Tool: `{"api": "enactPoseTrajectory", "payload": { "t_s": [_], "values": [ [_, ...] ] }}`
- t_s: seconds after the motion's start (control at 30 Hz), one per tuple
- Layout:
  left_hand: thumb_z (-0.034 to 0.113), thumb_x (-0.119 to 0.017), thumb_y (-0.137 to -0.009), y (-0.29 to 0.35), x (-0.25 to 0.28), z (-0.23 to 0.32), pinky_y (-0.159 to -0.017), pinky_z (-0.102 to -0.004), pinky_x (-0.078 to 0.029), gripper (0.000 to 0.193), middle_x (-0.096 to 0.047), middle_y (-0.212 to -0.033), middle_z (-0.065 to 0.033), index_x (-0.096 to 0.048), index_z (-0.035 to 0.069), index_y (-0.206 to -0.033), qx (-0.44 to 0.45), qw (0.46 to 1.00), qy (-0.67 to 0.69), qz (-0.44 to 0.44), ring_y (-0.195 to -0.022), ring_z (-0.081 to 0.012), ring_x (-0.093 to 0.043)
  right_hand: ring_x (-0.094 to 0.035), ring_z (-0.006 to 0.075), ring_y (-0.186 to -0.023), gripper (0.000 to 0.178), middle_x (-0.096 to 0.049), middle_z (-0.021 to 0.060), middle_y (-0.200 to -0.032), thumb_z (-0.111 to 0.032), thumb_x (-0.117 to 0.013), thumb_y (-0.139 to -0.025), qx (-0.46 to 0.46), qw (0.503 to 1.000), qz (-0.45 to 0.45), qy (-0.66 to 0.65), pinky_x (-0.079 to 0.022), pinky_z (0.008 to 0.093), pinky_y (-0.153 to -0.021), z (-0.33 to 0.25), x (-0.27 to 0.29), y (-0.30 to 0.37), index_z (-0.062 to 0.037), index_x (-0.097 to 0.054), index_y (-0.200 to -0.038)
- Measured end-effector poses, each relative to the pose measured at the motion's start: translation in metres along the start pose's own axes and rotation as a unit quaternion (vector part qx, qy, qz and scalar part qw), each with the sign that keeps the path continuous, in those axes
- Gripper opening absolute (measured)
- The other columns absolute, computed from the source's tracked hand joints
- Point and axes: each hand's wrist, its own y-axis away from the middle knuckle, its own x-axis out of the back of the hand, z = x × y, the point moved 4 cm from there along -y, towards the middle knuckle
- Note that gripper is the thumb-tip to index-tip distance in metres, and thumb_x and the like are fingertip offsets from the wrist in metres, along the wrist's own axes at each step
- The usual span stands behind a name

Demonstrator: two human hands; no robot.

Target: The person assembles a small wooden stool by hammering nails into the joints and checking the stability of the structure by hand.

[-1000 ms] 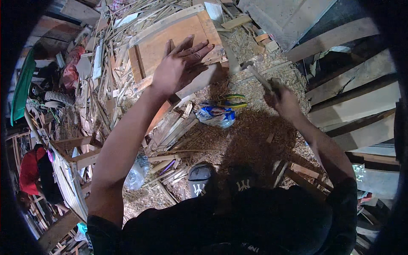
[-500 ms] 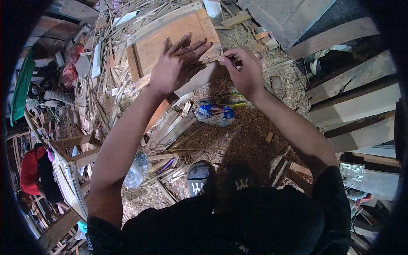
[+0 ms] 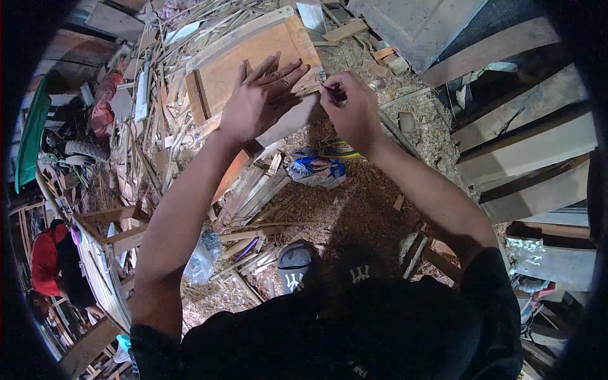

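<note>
A flat wooden panel [image 3: 253, 54] with paler strips along its edges lies before me among scraps. My left hand [image 3: 256, 104] is over its near part, fingers spread and holding nothing. At the panel's near right corner is my right hand [image 3: 350, 111], its fingers curled and pinched together. Whatever sits between those fingertips is too small to make out. Beneath the hands, on the sawdust, lies a blue and white plastic packet [image 3: 316, 171], with a yellow-green strap or cord [image 3: 340, 151] just beyond it.
Thin wood offcuts [image 3: 161, 107] heap up on the left and far side. Leaning boards [image 3: 525, 158] line the right. A clear plastic bag [image 3: 201, 259] lies near my feet. At far left, a person in red and black [image 3: 50, 259] is beside a wooden frame [image 3: 104, 266].
My right hand has shifted slightly left and its fingers have curled in more. The left hand stays spread over the panel. The whole view has moved a little.
</note>
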Motion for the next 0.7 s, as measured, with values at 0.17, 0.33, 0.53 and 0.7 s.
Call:
{"api": "enactPoseTrajectory", "payload": {
  "t_s": [0.17, 0.33, 0.53, 0.7],
  "values": [
    [0.045, -0.066, -0.094, -0.003, 0.001, 0.001, -0.117, -0.0684, -0.026, 0.066, -0.050, -0.155, 0.0044, -0.041, 0.033, -0.155, -0.005, 1.000, 0.010, 0.008, -0.148, -0.0308, -0.039, -0.069, 0.0225, -0.067, 0.013, -0.068, 0.0148, -0.079, -0.001, -0.072, -0.087, -0.128, 0.984, 0.060, -0.109, -0.056, 0.0334, -0.060, 0.007, -0.010, 0.006, 0.0019, -0.064, -0.096],
    [0.046, -0.066, -0.094, -0.002, 0.002, 0.000, -0.117, -0.0689, -0.025, 0.067, -0.050, -0.155, 0.0045, -0.042, 0.033, -0.155, 0.001, 1.000, 0.021, -0.002, -0.148, -0.0309, -0.039, -0.066, 0.0135, -0.063, 0.012, -0.069, 0.0097, -0.079, -0.005, -0.071, -0.091, -0.271, 0.907, 0.073, -0.313, -0.054, 0.0320, -0.054, 0.016, -0.015, 0.014, 0.0032, -0.066, -0.098],
    [0.044, -0.068, -0.093, -0.006, 0.001, 0.001, -0.118, -0.0689, -0.023, 0.066, -0.050, -0.155, 0.0037, -0.045, 0.032, -0.154, 0.001, 1.000, 0.029, -0.004, -0.148, -0.0321, -0.038, -0.068, 0.0157, -0.072, 0.010, -0.070, 0.0095, -0.079, -0.008, -0.069, -0.094, -0.291, 0.945, 0.071, -0.133, -0.055, 0.0346, -0.066, 0.053, 0.001, 0.064, 0.0011, -0.069, -0.098],
    [0.039, -0.071, -0.092, -0.007, 0.004, 0.005, -0.118, -0.0676, -0.022, 0.065, -0.051, -0.154, 0.0022, -0.048, 0.029, -0.152, -0.002, 0.999, 0.035, -0.013, -0.149, -0.0333, -0.037, -0.070, 0.0336, -0.086, 0.014, -0.072, 0.0165, -0.095, -0.012, -0.070, -0.093, -0.203, 0.979, -0.018, 0.026, -0.055, 0.0419, -0.081, 0.072, -0.003, 0.107, -0.0028, -0.071, -0.103]
  ]
}}
